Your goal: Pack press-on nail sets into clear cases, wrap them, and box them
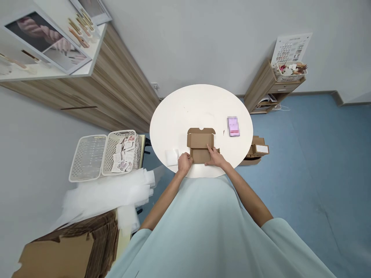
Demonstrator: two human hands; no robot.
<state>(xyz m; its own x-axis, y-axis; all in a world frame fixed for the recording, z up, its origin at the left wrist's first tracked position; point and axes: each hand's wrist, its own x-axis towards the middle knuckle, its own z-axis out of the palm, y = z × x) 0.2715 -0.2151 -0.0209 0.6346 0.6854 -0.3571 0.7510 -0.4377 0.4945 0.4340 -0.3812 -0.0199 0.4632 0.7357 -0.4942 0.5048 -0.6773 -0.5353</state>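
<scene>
A brown cardboard mailer box lies on the white round table, with its lid raised and laid back away from me. My left hand is closed at the box's left front corner, its fingers pinching the side flap. Over the right side wall is my right hand, the thumb near the front edge and a finger reaching up to the lid's fold; it grips the wall. A white square packet sits just left of my left hand. Farther right on the table is a blurred pink-purple pack.
At left stand an open white basket of printed cards, white foam sheets and stacked flat cardboard. Folded boxes are on the floor right of the table. A wooden cabinet and small shelf unit stand behind.
</scene>
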